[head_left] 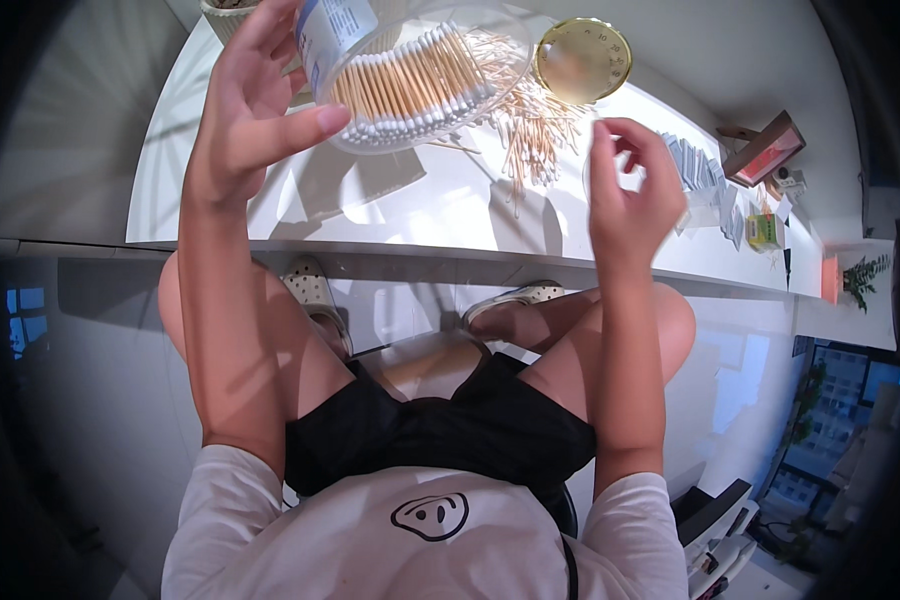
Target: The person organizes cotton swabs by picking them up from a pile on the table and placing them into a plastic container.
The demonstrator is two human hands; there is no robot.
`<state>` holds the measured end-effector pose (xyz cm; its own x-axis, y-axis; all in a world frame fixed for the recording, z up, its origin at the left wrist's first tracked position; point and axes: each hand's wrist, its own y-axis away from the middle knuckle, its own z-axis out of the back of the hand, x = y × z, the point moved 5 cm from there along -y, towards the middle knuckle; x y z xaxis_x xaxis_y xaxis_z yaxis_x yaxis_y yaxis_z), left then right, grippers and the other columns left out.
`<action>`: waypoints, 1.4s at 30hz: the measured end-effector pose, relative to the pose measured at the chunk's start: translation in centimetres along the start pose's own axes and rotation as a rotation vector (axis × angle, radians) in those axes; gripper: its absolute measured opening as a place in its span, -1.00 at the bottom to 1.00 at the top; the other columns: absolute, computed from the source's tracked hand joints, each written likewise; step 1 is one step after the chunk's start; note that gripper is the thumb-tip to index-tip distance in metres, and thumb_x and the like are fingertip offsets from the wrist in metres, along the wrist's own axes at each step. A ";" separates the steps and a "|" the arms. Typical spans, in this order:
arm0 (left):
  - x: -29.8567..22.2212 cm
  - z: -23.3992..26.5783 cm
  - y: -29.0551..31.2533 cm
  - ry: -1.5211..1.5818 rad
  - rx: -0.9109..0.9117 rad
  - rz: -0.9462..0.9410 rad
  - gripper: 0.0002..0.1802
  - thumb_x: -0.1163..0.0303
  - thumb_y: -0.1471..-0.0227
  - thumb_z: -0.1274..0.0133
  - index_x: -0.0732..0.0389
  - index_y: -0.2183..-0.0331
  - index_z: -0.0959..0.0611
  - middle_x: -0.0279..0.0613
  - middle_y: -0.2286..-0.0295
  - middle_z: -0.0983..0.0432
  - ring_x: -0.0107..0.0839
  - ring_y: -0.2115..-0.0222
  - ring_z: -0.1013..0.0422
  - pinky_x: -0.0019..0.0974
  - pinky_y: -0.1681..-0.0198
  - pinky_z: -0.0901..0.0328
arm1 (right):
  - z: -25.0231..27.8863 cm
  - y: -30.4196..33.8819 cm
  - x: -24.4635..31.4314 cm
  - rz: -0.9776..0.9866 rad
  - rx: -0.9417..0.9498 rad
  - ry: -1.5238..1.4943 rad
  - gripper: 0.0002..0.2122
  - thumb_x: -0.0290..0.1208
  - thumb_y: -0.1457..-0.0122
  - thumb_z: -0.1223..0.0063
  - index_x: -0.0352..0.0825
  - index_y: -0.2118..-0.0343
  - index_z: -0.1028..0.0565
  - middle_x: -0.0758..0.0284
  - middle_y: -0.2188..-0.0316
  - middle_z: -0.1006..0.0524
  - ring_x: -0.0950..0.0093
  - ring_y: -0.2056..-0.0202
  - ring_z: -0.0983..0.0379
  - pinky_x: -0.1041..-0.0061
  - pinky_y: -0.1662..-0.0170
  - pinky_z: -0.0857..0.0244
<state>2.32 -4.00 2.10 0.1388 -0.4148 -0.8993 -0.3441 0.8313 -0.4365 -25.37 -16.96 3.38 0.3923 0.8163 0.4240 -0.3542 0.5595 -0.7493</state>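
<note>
My left hand (255, 125) grips a clear round plastic tub with a blue and white label (338, 30), tilted on its side above the table. Inside it, a dense row of cotton swabs (410, 85) with wooden sticks and white tips shows through the wall. Loose cotton swabs (535, 135) lie heaped on the white table beside and behind the tub. Over the table, to the right of that heap, my right hand (635, 190) has thumb and fingertips drawn together; whatever they hold, if anything, cannot be made out.
Behind the heap sits a round gold-rimmed dial (583, 60). Further right are a row of small grey-blue packets (695, 165), a dark-framed box (765, 150) and a small yellow-green box (765, 232). A potted plant (863, 280) stands at the far right. The table's front edge (390, 247) runs above my knees.
</note>
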 end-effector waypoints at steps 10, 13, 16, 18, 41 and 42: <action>0.0 -0.6 0.0 0.052 0.034 -0.040 0.17 0.21 0.33 -0.35 0.38 -0.29 -0.20 0.04 -0.19 -0.26 -0.14 -0.23 -0.21 -0.11 -0.33 -0.04 | -0.2 0.2 5.4 0.560 -0.064 0.061 -0.71 -0.65 0.18 -0.27 -0.31 0.30 -0.63 0.37 0.36 -0.57 0.46 0.47 -0.42 0.47 0.41 -0.23; 0.0 -0.5 0.2 0.053 0.023 -0.034 0.16 0.21 0.33 -0.35 0.37 -0.29 -0.20 0.04 -0.19 -0.26 -0.14 -0.23 -0.21 -0.12 -0.33 -0.03 | -1.8 -0.3 5.8 0.524 -0.047 0.087 -0.75 -0.61 0.14 -0.27 -0.30 0.32 -0.62 0.39 0.37 -0.57 0.46 0.46 -0.41 0.46 0.38 -0.22; -0.2 -0.5 0.2 0.054 0.023 -0.032 0.16 0.20 0.32 -0.35 0.37 -0.29 -0.21 0.03 -0.18 -0.27 -0.15 -0.23 -0.21 -0.13 -0.33 -0.03 | -2.9 -0.8 5.9 0.487 -0.028 0.083 -0.81 -0.57 0.10 -0.26 -0.28 0.35 -0.61 0.42 0.38 -0.56 0.47 0.45 -0.40 0.45 0.36 -0.21; -0.2 -0.4 0.2 0.043 0.029 -0.030 0.16 0.20 0.32 -0.35 0.38 -0.29 -0.21 0.03 -0.18 -0.27 -0.16 -0.23 -0.21 -0.15 -0.32 -0.03 | -3.3 -1.2 6.2 0.460 -0.019 0.100 -0.83 -0.55 0.08 -0.25 -0.26 0.36 -0.61 0.44 0.38 -0.56 0.46 0.45 -0.40 0.44 0.35 -0.21; -0.6 0.0 0.0 -0.061 -0.008 -0.030 0.11 0.23 0.33 -0.27 0.39 -0.27 -0.24 0.02 -0.16 -0.30 -0.17 -0.21 -0.24 -0.14 -0.33 -0.03 | -9.9 4.5 -2.5 0.097 0.592 0.111 -0.94 -0.47 -0.09 -0.18 -0.29 0.38 -0.57 0.29 0.40 -0.51 0.27 0.26 -0.43 0.28 0.14 -0.24; -0.6 0.0 0.1 -0.063 -0.008 -0.028 0.11 0.23 0.33 -0.27 0.39 -0.27 -0.24 0.02 -0.16 -0.30 -0.17 -0.21 -0.24 -0.14 -0.33 -0.03 | -9.9 4.8 -2.5 0.096 0.593 0.108 -0.94 -0.47 -0.09 -0.18 -0.29 0.38 -0.57 0.29 0.40 -0.51 0.27 0.26 -0.43 0.28 0.14 -0.24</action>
<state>2.20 -3.66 2.62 0.2064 -0.4132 -0.8870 -0.3469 0.8167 -0.4612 -19.62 -17.78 -6.31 0.4079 0.8653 0.2912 -0.7926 0.4939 -0.3576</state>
